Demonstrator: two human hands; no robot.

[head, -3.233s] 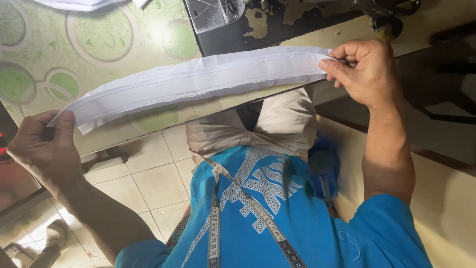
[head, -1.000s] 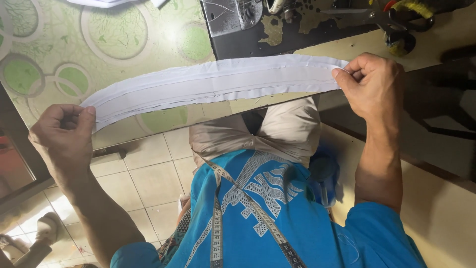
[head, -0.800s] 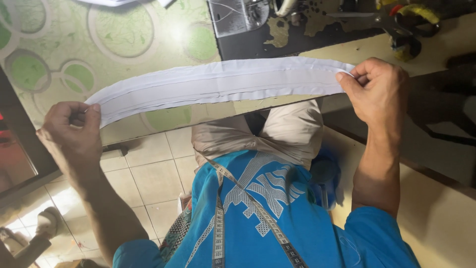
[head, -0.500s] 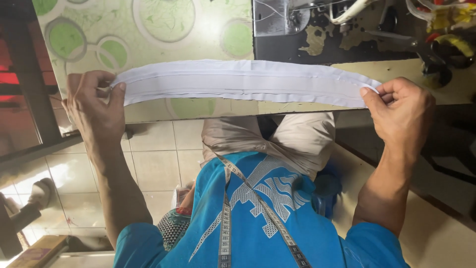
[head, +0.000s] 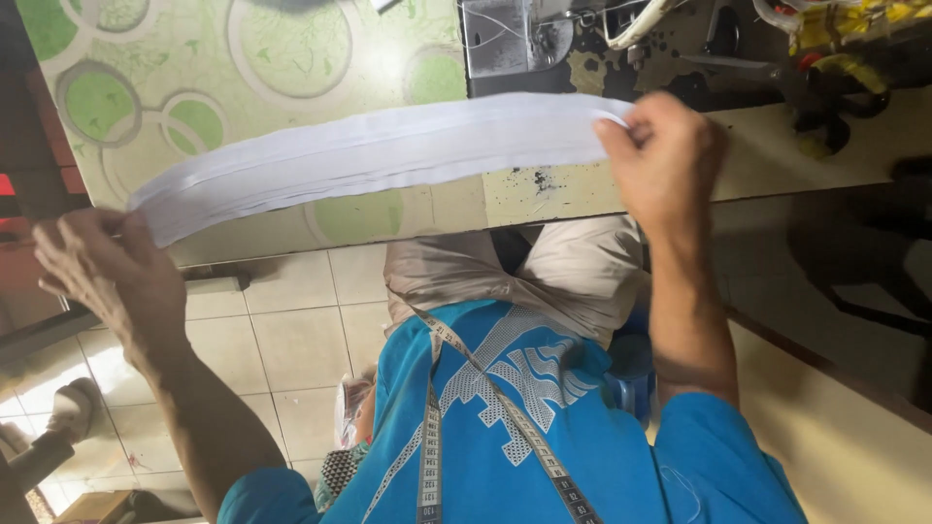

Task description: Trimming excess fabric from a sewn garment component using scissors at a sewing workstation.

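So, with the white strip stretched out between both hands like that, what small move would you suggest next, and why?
Probably lower the white fabric strip flat onto the table by the sewing machine. The left hand and right hand pinch its ends, and it hangs in the air with a slight sag, unsupported in the middle.

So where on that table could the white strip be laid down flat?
The green-circled tablecloth beneath the white fabric strip, left of the sewing machine, looks bare. So does the tan tabletop right of the right hand. The far right corner is crowded with clutter.
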